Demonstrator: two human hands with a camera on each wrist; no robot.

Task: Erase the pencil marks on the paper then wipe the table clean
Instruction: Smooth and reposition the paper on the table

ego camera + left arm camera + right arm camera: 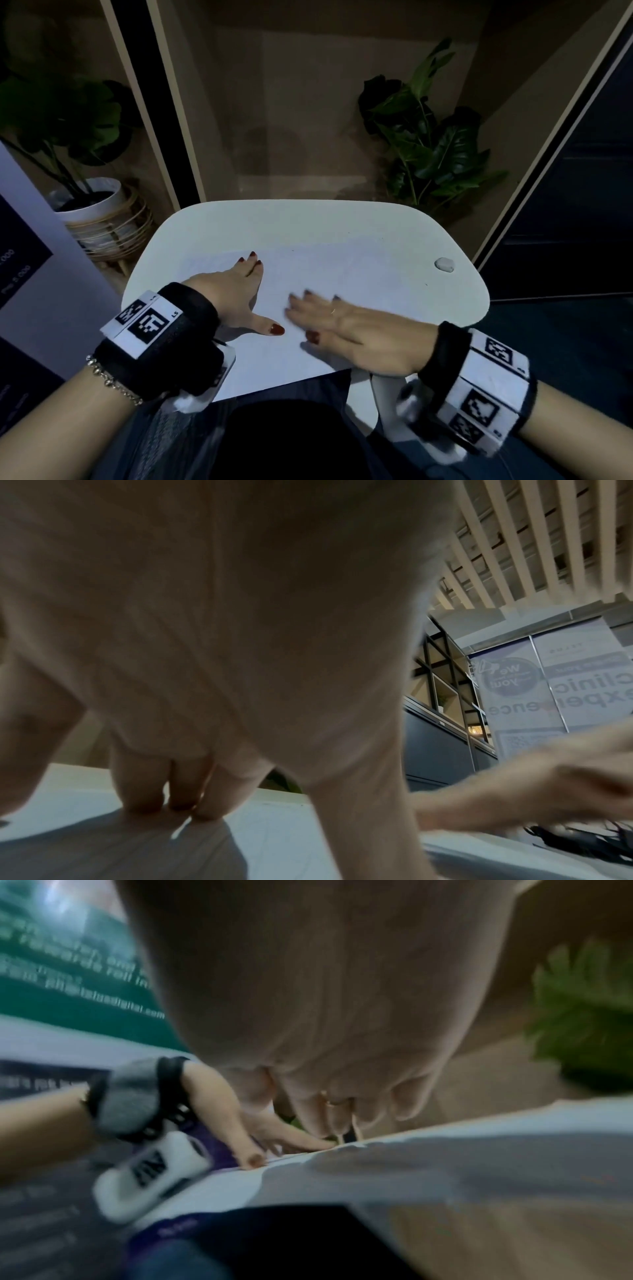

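- The paper [342, 291] lay flat on the white table [308, 222], its long axis running left to right.
- The left hand [236, 291] pressed flat on the paper's left part, fingers straight.
- The right hand [346, 329], blurred, lay flat near the paper's near edge, holding nothing.
- An eraser [444, 264] sat right of the paper.

One table [308, 222] carries one paper [342, 274] and one eraser [444, 264]. Two hands lie flat on the paper, a left hand [236, 291] and a right hand [352, 329], each with one wristband. Two plants stand behind, one [61, 113] in a white pot and one [431, 137] at the right.
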